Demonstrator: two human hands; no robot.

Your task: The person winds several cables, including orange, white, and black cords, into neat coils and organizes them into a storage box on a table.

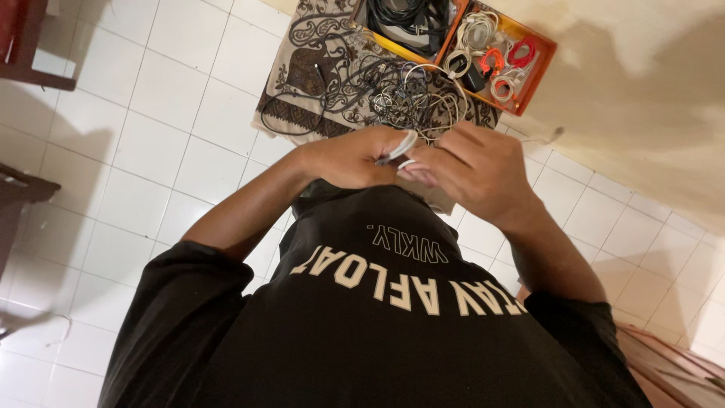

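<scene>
My left hand (349, 157) and my right hand (477, 171) meet in front of my chest, both closed on a thin white cable (402, 148) that shows between the fingers. A strand of the same pale cable trails off to the right of my right hand. Just beyond the hands lies a tangled heap of black and white cables (393, 94) on a patterned brown cloth (298, 57) spread over the floor. My black shirt with pale lettering fills the lower part of the view.
An orange tray (542, 66) at the top holds coiled white, orange and red cables; beside it a second tray (377, 34) holds black cables. White floor tiles (151, 136) surround the cloth. Dark wooden furniture (23, 45) stands at the left; a wooden edge (672, 363) sits lower right.
</scene>
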